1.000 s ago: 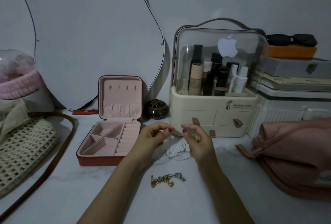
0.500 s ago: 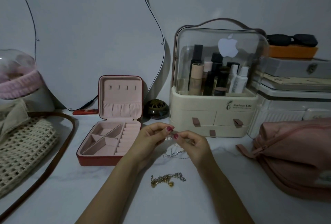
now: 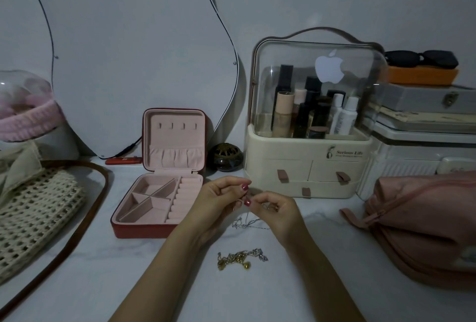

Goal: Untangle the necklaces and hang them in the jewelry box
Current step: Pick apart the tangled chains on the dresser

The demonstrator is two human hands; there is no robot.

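A thin silver necklace (image 3: 247,222) hangs in a tangle between my hands, its lower loops on the white table. My left hand (image 3: 219,201) and my right hand (image 3: 277,209) both pinch its upper part, fingertips nearly touching. A second tangle of gold and silver chains (image 3: 240,259) lies on the table in front of my wrists. The red jewelry box (image 3: 144,230) stands open to the left, pink inside, with a row of small hooks (image 3: 176,125) in its upright lid. No necklace hangs on the hooks.
A cream cosmetics organiser (image 3: 306,164) with a clear dome stands right behind my hands. A pink pouch (image 3: 422,229) lies at the right, a woven bag (image 3: 33,208) with a brown strap at the left. A small dark pot (image 3: 228,156) sits beside the box.
My hands have drawn together, the right one moving left until the fingertips almost meet. The silver necklace has bunched up beneath them. The gold tangle has not moved.
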